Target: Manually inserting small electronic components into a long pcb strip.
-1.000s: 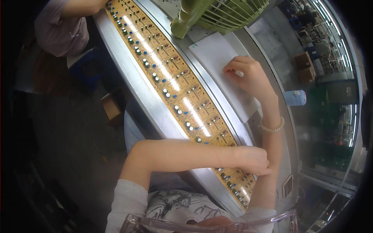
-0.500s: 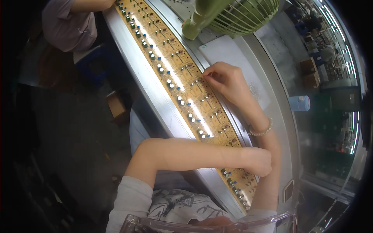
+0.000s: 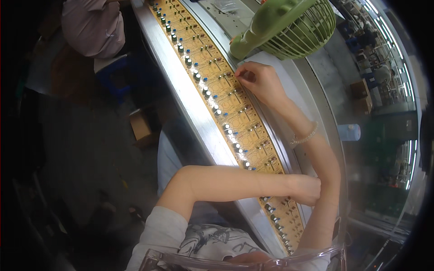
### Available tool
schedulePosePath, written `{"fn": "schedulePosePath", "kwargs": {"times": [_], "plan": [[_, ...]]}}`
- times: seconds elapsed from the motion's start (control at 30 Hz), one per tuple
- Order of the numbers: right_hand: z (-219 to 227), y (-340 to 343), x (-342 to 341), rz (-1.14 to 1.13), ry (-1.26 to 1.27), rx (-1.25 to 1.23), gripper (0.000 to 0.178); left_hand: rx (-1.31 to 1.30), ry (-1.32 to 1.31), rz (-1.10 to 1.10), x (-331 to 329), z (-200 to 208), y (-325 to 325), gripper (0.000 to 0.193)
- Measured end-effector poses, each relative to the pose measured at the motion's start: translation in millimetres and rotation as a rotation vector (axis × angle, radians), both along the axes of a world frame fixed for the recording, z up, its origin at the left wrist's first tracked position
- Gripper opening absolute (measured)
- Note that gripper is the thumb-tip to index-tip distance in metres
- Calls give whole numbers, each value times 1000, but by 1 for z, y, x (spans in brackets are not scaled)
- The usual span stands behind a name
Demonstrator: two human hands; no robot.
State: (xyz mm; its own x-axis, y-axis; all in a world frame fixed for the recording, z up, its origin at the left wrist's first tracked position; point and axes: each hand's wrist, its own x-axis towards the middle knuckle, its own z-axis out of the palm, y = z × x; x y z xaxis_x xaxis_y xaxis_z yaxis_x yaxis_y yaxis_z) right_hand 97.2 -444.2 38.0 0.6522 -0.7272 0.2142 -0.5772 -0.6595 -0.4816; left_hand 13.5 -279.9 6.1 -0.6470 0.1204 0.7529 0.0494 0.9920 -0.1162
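Note:
A long row of yellow-brown circuit boards runs diagonally along a metal rail. Dark capacitors with white tops and small blue parts line their near side. My right hand is by the far edge of the row, thumb and fingertips pinched together at the boards' edge; anything between them is too small to make out. A beaded bracelet circles that wrist. My left hand is closed like a fist over the lower boards, close against my right forearm. Its fingertips are hidden, so what it holds, if anything, does not show.
A green fan stands beyond the boards, near a white sheet partly behind my right hand. A blue bottle is at the right. Another person's sleeve, a blue stool and a cardboard box are at the left.
The whole view has shifted a little. My right hand has moved farther up along the boards, toward the fan. My left hand stays closed by my right forearm. The other person's forearm has mostly left view.

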Motion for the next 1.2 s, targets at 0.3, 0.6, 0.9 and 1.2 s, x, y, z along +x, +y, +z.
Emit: {"fn": "schedulePosePath", "kwargs": {"times": [0.3,0.6,0.9,1.2], "plan": [[-8,-6,6,63,65,-150,11,96,187,-150,4,7,-8,9],[-7,-3,4,94,103,-208,9,24,228,-135,-5,2,-6,10],[-9,-4,5,108,116,-253,8,5,209,-126,-4,2,-6,10],[-12,-6,0,267,154,-389,13,7,217,-141,-1,5,-5,11]]}}
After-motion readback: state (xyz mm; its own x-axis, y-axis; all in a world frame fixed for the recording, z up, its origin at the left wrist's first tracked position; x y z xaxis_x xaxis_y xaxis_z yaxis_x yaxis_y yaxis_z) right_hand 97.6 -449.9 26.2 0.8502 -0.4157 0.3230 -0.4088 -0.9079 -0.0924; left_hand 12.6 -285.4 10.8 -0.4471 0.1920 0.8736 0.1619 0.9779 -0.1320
